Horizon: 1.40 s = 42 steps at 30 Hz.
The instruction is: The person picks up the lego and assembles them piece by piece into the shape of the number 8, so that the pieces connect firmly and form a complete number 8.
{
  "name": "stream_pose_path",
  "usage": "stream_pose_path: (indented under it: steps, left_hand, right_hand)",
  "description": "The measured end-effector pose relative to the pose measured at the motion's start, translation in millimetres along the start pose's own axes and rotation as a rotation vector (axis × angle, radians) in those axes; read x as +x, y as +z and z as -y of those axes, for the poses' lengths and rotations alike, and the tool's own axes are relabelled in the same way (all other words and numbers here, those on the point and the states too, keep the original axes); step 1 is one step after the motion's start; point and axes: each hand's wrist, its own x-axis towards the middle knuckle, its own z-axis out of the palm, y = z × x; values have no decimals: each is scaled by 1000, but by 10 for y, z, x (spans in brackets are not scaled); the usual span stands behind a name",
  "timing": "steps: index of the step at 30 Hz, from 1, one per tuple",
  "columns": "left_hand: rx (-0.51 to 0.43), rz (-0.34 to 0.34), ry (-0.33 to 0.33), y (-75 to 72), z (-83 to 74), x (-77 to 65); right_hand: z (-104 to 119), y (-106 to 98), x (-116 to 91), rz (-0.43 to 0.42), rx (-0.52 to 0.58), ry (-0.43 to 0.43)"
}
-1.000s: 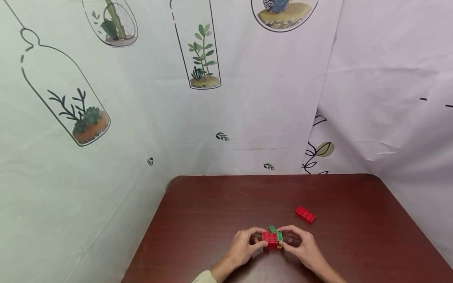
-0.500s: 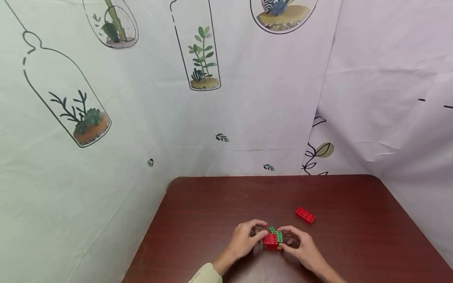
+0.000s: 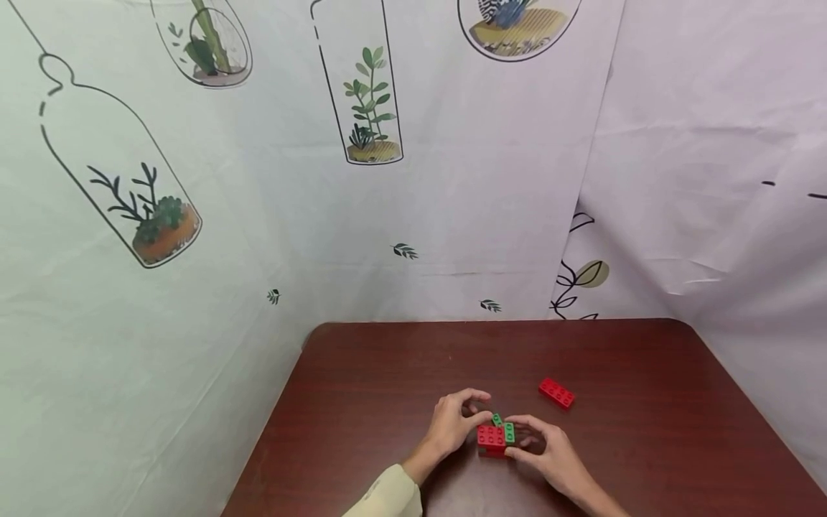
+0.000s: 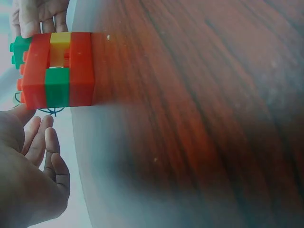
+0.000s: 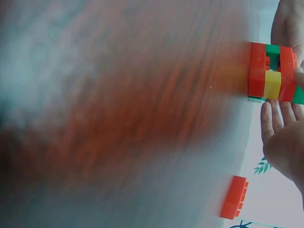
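A small stack of toy building bricks (image 3: pixel 491 441) stands on the table, between my two hands. Two red layers sandwich a green brick (image 4: pixel 57 88) and a yellow brick (image 5: pixel 272 85), with a gap between those. On top, a green brick (image 3: pixel 510 432) sits at the right end, and another green piece (image 3: pixel 496 419) pokes out at the back. My right hand (image 3: pixel 549 451) grips the right end, thumb in front and index finger behind. My left hand (image 3: pixel 452 422) is at the back left corner, fingers loosely bent and thumb tip close to the stack.
A loose red brick (image 3: pixel 556 393) lies on the brown table (image 3: pixel 388 366), beyond my right hand. White cloth walls (image 3: pixel 452 215) printed with plants in glass jars stand along the table's back and sides.
My left hand has let go of the stack's left end and moved away toward its back corner. The right hand keeps its grip, and the loose red brick stays put.
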Motion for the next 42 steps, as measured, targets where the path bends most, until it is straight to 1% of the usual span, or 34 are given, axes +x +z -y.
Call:
stream_pose_path:
  steps: [4, 8, 15, 20, 24, 33, 42]
  left_hand:
    - [-7, 1, -8, 27, 20, 16]
    - [11, 8, 12, 46, 30, 20]
    - [72, 13, 23, 98, 52, 1]
    - [119, -2, 45, 151, 60, -19]
    - [154, -2, 46, 172, 52, -37]
    - [189, -7, 33, 204, 31, -61]
    - [231, -32, 35, 232, 40, -59]
  right_hand:
    - [2, 2, 2, 5, 2, 34]
    - [11, -9, -6, 3, 0, 45]
    - [4, -49, -36, 1, -14, 36]
    - [-13, -75, -61, -6, -29, 39]
    - [-17, -90, -81, -12, -35, 26]
    - [-16, -111, -111, -17, -45, 30]
    - [-35, -115, -125, -23, -38, -4]
